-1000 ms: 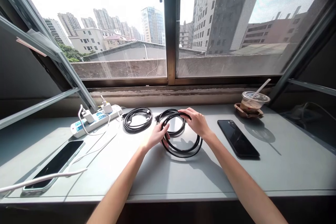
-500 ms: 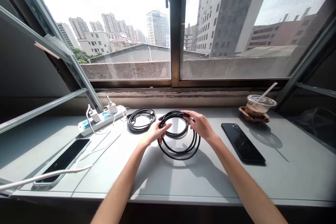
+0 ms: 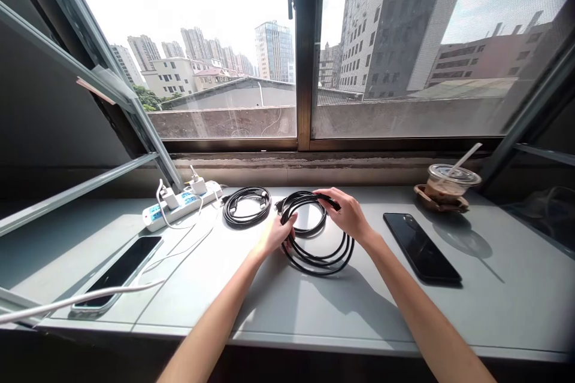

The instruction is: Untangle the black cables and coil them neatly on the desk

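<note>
My left hand is closed around the left side of a coiled black cable, whose loops hang down near the front of the table. My right hand pinches a thicker black stretch of cable at the coil's upper right; whether this is a plug end I cannot tell. Just behind the held loops, another round of black cable lies on the tabletop, partly covered by them. To the left of my hands rests a separate neat black cable coil with its connectors inside the ring.
At left, a white power strip holds chargers with white cords, and a phone lies in front. On the right are a black phone and a lidded drink cup with a straw in a cardboard holder. A window stands behind.
The whole view has shifted slightly, so everything appears farther right. The held loops have swung a little to the right and spread flatter. Both hands keep their grip.
</note>
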{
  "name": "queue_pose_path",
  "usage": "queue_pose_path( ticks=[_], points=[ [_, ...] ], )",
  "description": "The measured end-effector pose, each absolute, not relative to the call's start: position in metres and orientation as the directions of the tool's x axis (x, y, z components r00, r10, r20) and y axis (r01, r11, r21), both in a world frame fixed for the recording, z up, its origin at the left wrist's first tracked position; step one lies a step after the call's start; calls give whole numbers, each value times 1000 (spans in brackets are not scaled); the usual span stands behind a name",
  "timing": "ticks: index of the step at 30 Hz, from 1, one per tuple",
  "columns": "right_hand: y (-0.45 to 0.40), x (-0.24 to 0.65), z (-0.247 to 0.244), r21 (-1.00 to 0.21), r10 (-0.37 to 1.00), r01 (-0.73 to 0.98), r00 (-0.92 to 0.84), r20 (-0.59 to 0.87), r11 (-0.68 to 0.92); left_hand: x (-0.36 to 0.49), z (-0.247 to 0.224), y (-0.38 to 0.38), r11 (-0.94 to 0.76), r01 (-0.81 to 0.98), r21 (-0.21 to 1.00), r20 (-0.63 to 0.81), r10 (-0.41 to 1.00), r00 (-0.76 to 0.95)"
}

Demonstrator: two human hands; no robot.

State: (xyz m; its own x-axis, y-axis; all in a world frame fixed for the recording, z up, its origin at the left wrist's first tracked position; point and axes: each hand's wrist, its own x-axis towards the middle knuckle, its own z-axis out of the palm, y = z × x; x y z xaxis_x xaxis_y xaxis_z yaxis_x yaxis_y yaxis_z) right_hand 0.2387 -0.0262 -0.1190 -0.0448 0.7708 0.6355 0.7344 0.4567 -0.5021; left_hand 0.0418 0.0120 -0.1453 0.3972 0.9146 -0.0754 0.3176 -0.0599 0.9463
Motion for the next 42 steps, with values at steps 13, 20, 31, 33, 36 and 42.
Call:
queue_pose_path(
  ticks=[13,20,31,33,36,42],
  points=[
    [-33,213,-115,-942,943,188,137,304,277,40,-136,19,30,-4,1000,-30,998,60],
    [-35,202,-120,-946,902,118,286,325,303,46,-136,10,46,-30,999,-40,983,178],
    [-27,209,-126,-960,919,37,282,276,277,40,-133,16,23,44,999,-32,975,221],
    [-29,206,-126,-964,942,10,208,262,266,37,-132,20,-19,32,999,15,993,116],
    [-28,204,-128,-964,953,-6,155,261,266,29,-129,27,-46,24,999,46,999,9],
    [-23,209,-133,-967,952,62,170,254,246,-8,-124,49,24,76,997,-5,971,-240]
  ],
)
